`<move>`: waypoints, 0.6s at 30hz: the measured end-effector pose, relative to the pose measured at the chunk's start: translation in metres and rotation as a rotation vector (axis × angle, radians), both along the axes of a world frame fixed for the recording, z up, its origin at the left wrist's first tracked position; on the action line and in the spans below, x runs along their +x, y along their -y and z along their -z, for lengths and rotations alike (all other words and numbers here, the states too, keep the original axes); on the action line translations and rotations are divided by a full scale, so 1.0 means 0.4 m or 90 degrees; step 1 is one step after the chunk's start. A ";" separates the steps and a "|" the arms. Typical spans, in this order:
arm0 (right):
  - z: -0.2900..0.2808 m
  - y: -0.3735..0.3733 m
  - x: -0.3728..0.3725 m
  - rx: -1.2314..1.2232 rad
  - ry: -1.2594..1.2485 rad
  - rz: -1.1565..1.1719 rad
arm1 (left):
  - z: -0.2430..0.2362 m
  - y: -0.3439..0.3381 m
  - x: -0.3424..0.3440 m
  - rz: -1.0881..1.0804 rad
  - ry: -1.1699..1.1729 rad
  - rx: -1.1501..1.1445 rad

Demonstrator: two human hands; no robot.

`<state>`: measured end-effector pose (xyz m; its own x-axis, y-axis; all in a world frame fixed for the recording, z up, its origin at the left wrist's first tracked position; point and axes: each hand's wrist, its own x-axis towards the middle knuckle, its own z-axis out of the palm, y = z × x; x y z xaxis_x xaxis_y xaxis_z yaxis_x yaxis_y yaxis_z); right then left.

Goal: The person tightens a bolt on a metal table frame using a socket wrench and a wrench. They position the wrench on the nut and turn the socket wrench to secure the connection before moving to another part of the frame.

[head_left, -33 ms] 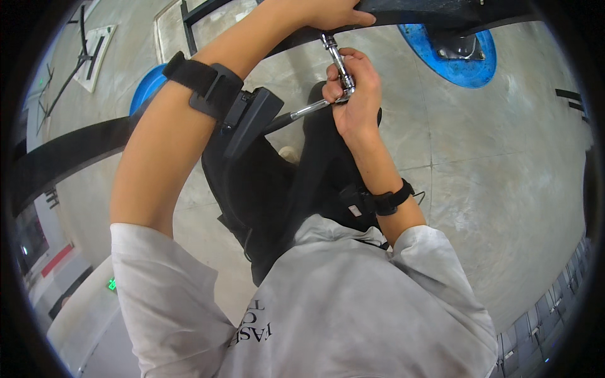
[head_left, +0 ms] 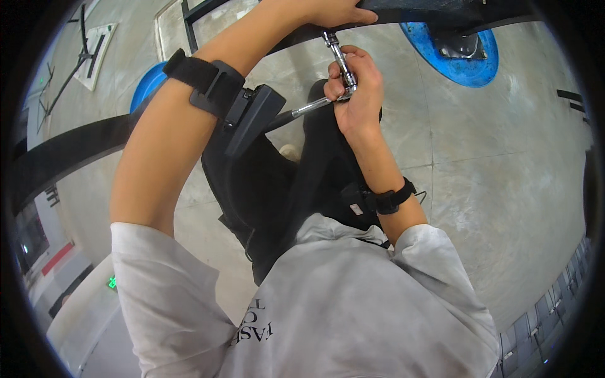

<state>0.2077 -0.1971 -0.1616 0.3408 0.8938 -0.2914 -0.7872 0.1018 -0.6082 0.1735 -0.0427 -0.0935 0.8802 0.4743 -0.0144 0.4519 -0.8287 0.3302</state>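
Observation:
My right hand [head_left: 359,79] is closed around a chrome socket extension [head_left: 334,47] at the head of a ratchet wrench. The wrench's handle [head_left: 302,110] slants down to the left, its dark grip passing behind the device on my left forearm. At its top, the socket end meets the underside of a curved black beam [head_left: 403,16]. My left hand [head_left: 337,11] lies over this beam right beside the socket, thumb stretched along the near side; its other fingers are hidden or cut off by the top edge.
Black straps with devices sit on my left forearm [head_left: 217,91] and right wrist [head_left: 394,198]. A blue round plate [head_left: 484,72] bearing a plastic-wrapped dark part stands at upper right. Another blue round piece [head_left: 144,88] lies at left, behind the beam. My dark-trousered legs are below the wrench.

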 end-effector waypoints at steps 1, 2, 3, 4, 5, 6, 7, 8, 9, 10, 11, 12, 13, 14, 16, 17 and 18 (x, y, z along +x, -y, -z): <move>-0.004 0.000 -0.002 -0.003 -0.004 -0.004 | 0.002 -0.001 -0.003 -0.004 -0.004 -0.003; -0.009 0.000 -0.005 -0.010 0.010 -0.015 | 0.004 -0.003 -0.005 0.001 0.006 0.005; -0.013 0.000 -0.003 -0.015 0.027 -0.027 | 0.003 -0.004 -0.003 0.003 0.019 0.015; -0.014 0.001 -0.002 -0.019 0.029 -0.028 | 0.002 -0.003 -0.001 -0.003 0.005 0.033; -0.012 0.002 0.000 -0.019 0.030 -0.030 | 0.001 0.000 0.000 -0.005 0.006 0.033; -0.006 -0.002 0.002 -0.011 0.012 -0.019 | 0.001 -0.001 0.003 0.001 0.003 0.031; -0.002 -0.003 0.006 -0.004 -0.005 -0.006 | -0.001 -0.002 0.008 0.009 0.001 0.029; 0.000 -0.003 0.008 0.001 -0.004 0.000 | -0.002 0.000 0.011 0.015 0.003 0.033; 0.000 -0.004 0.008 -0.011 -0.002 0.006 | -0.015 0.007 0.009 0.011 -0.007 0.026; -0.001 -0.005 0.002 -0.022 -0.001 0.009 | -0.022 0.007 0.000 0.005 -0.017 0.022; -0.003 -0.006 -0.007 -0.019 -0.007 0.017 | 0.028 -0.002 -0.018 -0.026 0.037 0.039; 0.004 -0.006 -0.008 -0.019 -0.009 0.022 | 0.032 -0.007 -0.011 -0.014 0.025 0.051; 0.007 -0.006 -0.007 -0.019 -0.011 0.032 | 0.031 -0.010 0.001 0.001 0.013 0.063; 0.004 -0.003 -0.008 -0.028 -0.009 0.046 | 0.036 -0.004 0.006 -0.016 0.012 0.080; 0.007 0.003 -0.008 -0.037 0.032 0.057 | 0.035 0.001 0.012 -0.019 -0.002 0.066; 0.006 0.001 -0.003 -0.040 0.059 0.062 | 0.034 0.001 0.015 -0.020 -0.003 0.049; 0.006 0.001 0.001 -0.038 0.062 0.076 | 0.036 0.000 0.017 -0.006 0.001 0.052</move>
<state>0.2079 -0.1973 -0.1641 0.4728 0.8272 -0.3035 -0.7087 0.1524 -0.6889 0.1804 -0.0428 -0.1079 0.8755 0.4825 0.0252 0.4599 -0.8482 0.2628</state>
